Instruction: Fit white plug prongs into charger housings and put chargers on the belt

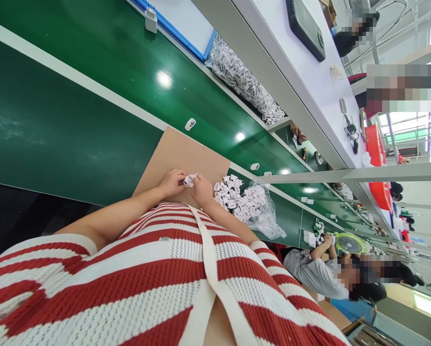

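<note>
My left hand [172, 183] and my right hand [201, 190] meet in front of my body, above a sheet of brown cardboard [186, 149]. Between their fingertips is a small white plastic part [190, 180], pinched from both sides; fingers cover much of it, so its exact kind does not show. By my left fingers there is a small dark spot that I cannot make out. Just right of my right hand lies a heap of similar white plastic parts [228, 190], partly spilling from a clear plastic bag [269, 216].
A green conveyor belt [129, 72] runs past the cardboard, carrying a white charger piece [190, 124] and a white plug adapter [151, 20]. Beyond it are bagged white parts [240, 72] and a shelf with a phone [305, 29]. A co-worker in a grey shirt [309, 271] sits to the right.
</note>
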Available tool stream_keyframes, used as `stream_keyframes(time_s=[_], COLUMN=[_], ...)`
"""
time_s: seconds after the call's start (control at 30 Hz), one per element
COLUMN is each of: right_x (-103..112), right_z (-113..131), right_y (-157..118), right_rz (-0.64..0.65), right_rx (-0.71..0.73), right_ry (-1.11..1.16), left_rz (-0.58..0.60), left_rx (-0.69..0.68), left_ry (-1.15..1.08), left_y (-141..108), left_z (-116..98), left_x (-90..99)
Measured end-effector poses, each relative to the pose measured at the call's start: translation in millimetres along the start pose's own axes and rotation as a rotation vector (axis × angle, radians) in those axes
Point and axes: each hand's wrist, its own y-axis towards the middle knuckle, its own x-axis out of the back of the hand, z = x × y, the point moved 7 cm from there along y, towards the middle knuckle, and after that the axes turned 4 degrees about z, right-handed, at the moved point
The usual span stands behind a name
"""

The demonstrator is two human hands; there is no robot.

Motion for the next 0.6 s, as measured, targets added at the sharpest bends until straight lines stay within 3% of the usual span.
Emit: stream_keyframes(time_s=[0.13,0.4,0.6], right_x=[6,-2,-2], right_z=[0,9,12], right_y=[-2,1,1], right_rz=[-0.015,0.083,0.082], right_rx=[0.015,0.053,0.027], right_ry=[-0.011,-0.079,-0.07], left_rz=[-0.003,-0.002,-0.008], left_rx=[0.001,0.008,0.011], left_ry=[-0.004,0.004,0.004], left_y=[-1,-1,-2], left_z=[-2,-4,-5], left_x=[1.4,1.9,1.2])
